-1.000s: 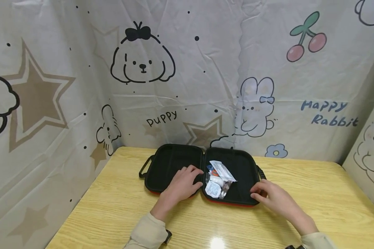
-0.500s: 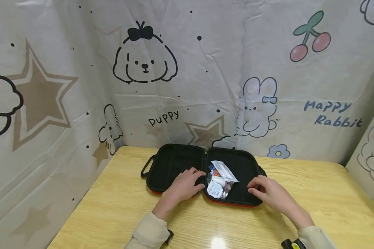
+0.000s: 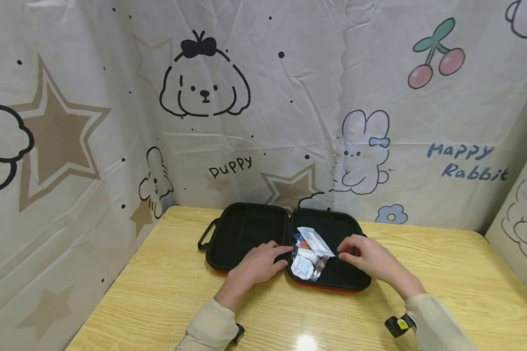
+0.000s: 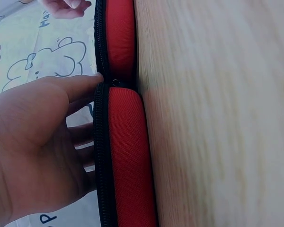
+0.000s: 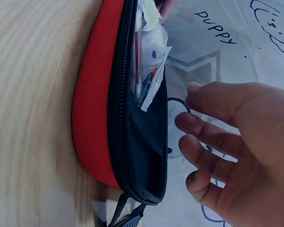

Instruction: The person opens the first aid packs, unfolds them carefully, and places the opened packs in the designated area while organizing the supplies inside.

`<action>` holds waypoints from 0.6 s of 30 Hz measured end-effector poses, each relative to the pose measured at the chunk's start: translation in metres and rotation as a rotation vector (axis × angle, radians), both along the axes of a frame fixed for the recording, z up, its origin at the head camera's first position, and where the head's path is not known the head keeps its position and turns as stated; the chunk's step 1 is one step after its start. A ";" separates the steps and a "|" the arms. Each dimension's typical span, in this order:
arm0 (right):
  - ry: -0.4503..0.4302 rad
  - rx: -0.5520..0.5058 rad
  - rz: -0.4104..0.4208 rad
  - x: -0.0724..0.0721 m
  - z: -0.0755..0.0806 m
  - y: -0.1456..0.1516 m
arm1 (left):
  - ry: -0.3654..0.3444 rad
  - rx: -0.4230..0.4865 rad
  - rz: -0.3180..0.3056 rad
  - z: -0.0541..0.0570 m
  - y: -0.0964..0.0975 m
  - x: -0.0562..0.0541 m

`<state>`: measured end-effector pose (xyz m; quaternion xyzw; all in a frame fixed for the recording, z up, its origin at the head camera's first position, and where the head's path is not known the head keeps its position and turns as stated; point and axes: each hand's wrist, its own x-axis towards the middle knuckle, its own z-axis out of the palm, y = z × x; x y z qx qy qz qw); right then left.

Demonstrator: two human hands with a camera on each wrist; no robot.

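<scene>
A zippered case (image 3: 248, 226), black inside with a red shell (image 4: 130, 151), lies unfolded flat on the table. Its right half holds a flat white packet (image 3: 315, 242), a white squarish pack (image 3: 302, 268) and clear plastic wrapping, bunched near the hinge. My left hand (image 3: 259, 263) reaches over the left half, its thumb at the rim by the hinge in the left wrist view and its fingers loosely spread, gripping nothing. Above the right half hovers my right hand (image 3: 371, 256), fingers loosely bent and holding nothing; its fingertips are close to the white packet's right end.
The wooden table (image 3: 158, 292) extends in front of the case and to both sides. A carry handle (image 3: 206, 236) sticks out at the case's left end. Behind hangs a printed cloth (image 3: 290, 97) with cartoon drawings. Each wrist wears a dark strap.
My right hand has moved left from the case's right rim to above its inside, close to the white packet. The left hand has stayed almost in place.
</scene>
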<state>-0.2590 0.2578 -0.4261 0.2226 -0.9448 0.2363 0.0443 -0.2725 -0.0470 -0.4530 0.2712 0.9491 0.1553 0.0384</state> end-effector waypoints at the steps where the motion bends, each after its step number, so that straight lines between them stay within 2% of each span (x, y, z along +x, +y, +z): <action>1: 0.002 0.006 0.005 -0.002 0.000 -0.001 | -0.003 0.003 0.001 0.000 0.000 0.000; 10: -0.007 0.007 0.063 -0.017 0.000 -0.012 | -0.005 0.021 0.005 -0.003 -0.002 -0.002; 15: -0.033 0.014 0.069 -0.022 -0.007 -0.014 | -0.024 0.021 0.004 -0.005 0.000 -0.002; 18: -0.022 0.025 0.076 -0.028 -0.007 -0.017 | -0.023 0.011 0.007 -0.002 -0.001 -0.003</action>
